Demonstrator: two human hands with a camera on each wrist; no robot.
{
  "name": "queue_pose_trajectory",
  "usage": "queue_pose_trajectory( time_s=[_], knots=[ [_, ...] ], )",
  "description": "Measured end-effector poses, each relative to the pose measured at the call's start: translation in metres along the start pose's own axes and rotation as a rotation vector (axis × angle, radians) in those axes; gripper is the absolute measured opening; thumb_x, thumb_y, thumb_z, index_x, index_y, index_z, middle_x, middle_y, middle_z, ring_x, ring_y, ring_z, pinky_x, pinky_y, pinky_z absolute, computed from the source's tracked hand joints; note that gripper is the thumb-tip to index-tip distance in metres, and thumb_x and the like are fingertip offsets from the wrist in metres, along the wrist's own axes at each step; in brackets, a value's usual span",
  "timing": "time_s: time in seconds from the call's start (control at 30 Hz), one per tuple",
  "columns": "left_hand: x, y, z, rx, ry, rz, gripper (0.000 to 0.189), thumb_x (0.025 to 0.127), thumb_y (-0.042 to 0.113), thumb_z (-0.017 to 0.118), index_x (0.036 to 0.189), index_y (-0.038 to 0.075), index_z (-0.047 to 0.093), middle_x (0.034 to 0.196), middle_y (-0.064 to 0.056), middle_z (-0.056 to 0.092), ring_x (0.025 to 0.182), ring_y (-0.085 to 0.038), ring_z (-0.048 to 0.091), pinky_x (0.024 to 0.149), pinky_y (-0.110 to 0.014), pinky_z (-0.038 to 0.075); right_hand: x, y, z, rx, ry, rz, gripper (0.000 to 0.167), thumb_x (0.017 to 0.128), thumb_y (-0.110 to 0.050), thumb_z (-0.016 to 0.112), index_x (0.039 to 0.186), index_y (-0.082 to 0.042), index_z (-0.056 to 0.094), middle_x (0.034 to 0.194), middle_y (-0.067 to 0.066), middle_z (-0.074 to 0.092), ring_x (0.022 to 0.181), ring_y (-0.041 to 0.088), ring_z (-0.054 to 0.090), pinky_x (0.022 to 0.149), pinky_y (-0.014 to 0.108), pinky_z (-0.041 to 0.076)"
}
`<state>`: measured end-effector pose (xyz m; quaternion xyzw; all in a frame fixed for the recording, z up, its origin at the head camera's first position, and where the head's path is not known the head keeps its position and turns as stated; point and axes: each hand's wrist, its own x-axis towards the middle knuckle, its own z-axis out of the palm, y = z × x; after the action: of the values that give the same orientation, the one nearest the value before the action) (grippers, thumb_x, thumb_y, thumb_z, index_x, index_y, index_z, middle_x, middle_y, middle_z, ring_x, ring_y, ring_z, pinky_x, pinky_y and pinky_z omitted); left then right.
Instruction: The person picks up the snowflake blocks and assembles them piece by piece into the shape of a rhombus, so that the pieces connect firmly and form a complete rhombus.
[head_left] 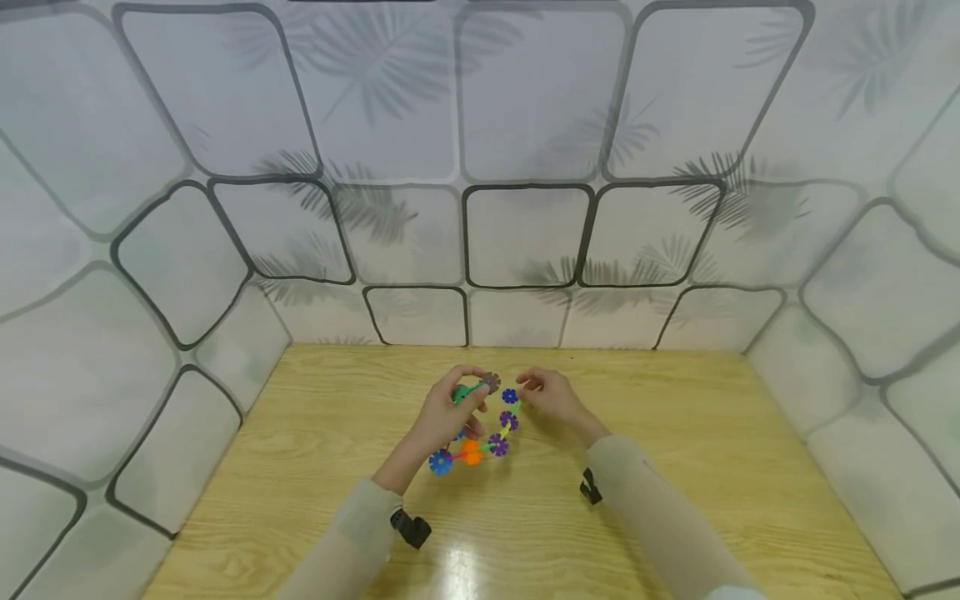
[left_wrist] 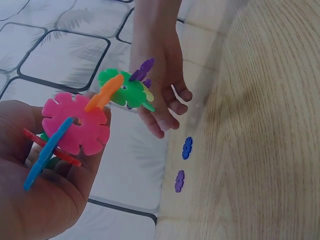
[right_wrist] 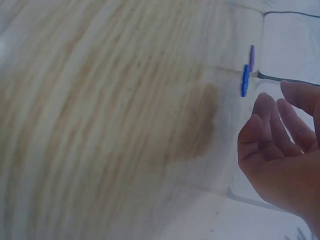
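My left hand holds a chain of interlocking plastic snowflake discs. In the left wrist view a pink disc, a blue disc and a red disc sit against the fingers. From there the chain runs through an orange disc and a green disc to a purple disc. My right hand is just right of the chain's far end, its fingers loosely bent and nothing between them in the right wrist view. Part of the chain is hidden by the left hand.
Two loose discs lie flat on the wooden table beyond the hands: a blue one and a purple one. A patterned white wall rises behind the table and along both sides.
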<state>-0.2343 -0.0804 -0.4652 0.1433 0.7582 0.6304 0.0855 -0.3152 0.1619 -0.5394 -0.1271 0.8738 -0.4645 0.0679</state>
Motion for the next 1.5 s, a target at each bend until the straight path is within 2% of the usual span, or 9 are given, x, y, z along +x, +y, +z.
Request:
queue_pose_trajectory(
  time_s=[0.17, 0.4, 0.53, 0.67, 0.83, 1.03, 1.27, 1.4, 1.5],
  knots=[
    [0.000, 0.002, -0.001, 0.013, 0.004, 0.005, 0.037, 0.110, 0.025, 0.059, 0.145, 0.014, 0.054, 0.094, -0.014, 0.073, 0.059, -0.022, 0.074, 0.058, -0.037, 0.065, 0.005, 0.007, 0.006, -0.086, 0.005, -0.030, 0.026, 0.099, -0.014, 0.072, 0.122, -0.003, 0.072, 0.105, 0.013, 0.076, 0.094, 0.024, 0.070, 0.083, 0.039, 0.062],
    [0.001, 0.001, -0.001, 0.013, -0.002, 0.015, 0.038, 0.110, 0.026, 0.059, 0.146, 0.013, 0.053, 0.095, -0.017, 0.073, 0.061, -0.027, 0.075, 0.058, -0.037, 0.065, 0.005, 0.004, 0.012, -0.096, 0.006, -0.014, 0.029, 0.096, -0.010, 0.073, 0.124, -0.002, 0.073, 0.095, 0.010, 0.072, 0.091, 0.023, 0.066, 0.084, 0.042, 0.060],
    [0.001, 0.001, -0.001, 0.009, -0.008, 0.010, 0.039, 0.111, 0.026, 0.058, 0.146, 0.013, 0.052, 0.101, -0.030, 0.071, 0.060, -0.023, 0.074, 0.058, -0.036, 0.065, 0.007, 0.005, 0.015, -0.143, 0.010, -0.039, 0.031, 0.096, -0.010, 0.074, 0.126, -0.001, 0.073, 0.089, 0.007, 0.070, 0.084, 0.018, 0.063, 0.082, 0.039, 0.058],
    [0.001, 0.001, -0.001, 0.007, -0.010, 0.006, 0.039, 0.111, 0.027, 0.058, 0.147, 0.014, 0.052, 0.107, -0.037, 0.069, 0.058, -0.018, 0.073, 0.058, -0.035, 0.065, 0.010, 0.008, 0.018, -0.186, 0.013, -0.056, 0.034, 0.095, -0.011, 0.075, 0.127, 0.000, 0.073, 0.082, 0.005, 0.066, 0.074, 0.015, 0.057, 0.071, 0.031, 0.053],
    [0.001, 0.001, -0.002, 0.003, -0.005, 0.004, 0.039, 0.111, 0.027, 0.058, 0.147, 0.014, 0.053, 0.101, -0.030, 0.070, 0.057, -0.017, 0.072, 0.057, -0.035, 0.065, 0.011, 0.009, 0.020, -0.229, 0.016, -0.052, 0.032, 0.093, -0.010, 0.076, 0.123, -0.001, 0.076, 0.081, 0.004, 0.064, 0.072, 0.015, 0.053, 0.066, 0.027, 0.046],
    [0.000, 0.000, -0.002, 0.000, -0.006, -0.004, 0.040, 0.111, 0.026, 0.058, 0.148, 0.012, 0.052, 0.093, -0.013, 0.072, 0.057, -0.019, 0.072, 0.056, -0.035, 0.065, 0.008, 0.002, 0.018, -0.190, 0.026, -0.024, 0.023, 0.091, -0.004, 0.075, 0.113, -0.004, 0.071, 0.093, 0.010, 0.067, 0.084, 0.021, 0.061, 0.077, 0.037, 0.055],
    [0.000, -0.001, -0.001, -0.007, -0.012, 0.005, 0.040, 0.111, 0.025, 0.058, 0.147, 0.011, 0.052, 0.092, -0.014, 0.071, 0.056, -0.019, 0.072, 0.057, -0.036, 0.065, 0.001, -0.005, 0.012, -0.077, 0.038, -0.010, 0.017, 0.094, 0.001, 0.071, 0.110, -0.002, 0.070, 0.098, 0.013, 0.070, 0.089, 0.024, 0.067, 0.081, 0.040, 0.060],
    [0.000, -0.002, -0.001, -0.016, -0.013, 0.001, 0.041, 0.111, 0.024, 0.057, 0.149, 0.010, 0.051, 0.092, -0.013, 0.071, 0.056, -0.018, 0.072, 0.056, -0.037, 0.065, 0.000, -0.008, 0.009, -0.084, 0.049, -0.039, 0.016, 0.096, 0.001, 0.070, 0.111, 0.000, 0.073, 0.100, 0.012, 0.072, 0.090, 0.022, 0.067, 0.082, 0.039, 0.061],
    [0.000, -0.003, -0.002, -0.025, -0.016, -0.002, 0.040, 0.111, 0.023, 0.057, 0.148, 0.011, 0.051, 0.092, -0.013, 0.070, 0.056, -0.017, 0.072, 0.057, -0.037, 0.065, 0.000, -0.011, 0.006, -0.098, 0.058, -0.056, 0.015, 0.099, -0.002, 0.069, 0.112, -0.001, 0.075, 0.103, 0.010, 0.075, 0.089, 0.018, 0.066, 0.080, 0.034, 0.059]
  ],
)
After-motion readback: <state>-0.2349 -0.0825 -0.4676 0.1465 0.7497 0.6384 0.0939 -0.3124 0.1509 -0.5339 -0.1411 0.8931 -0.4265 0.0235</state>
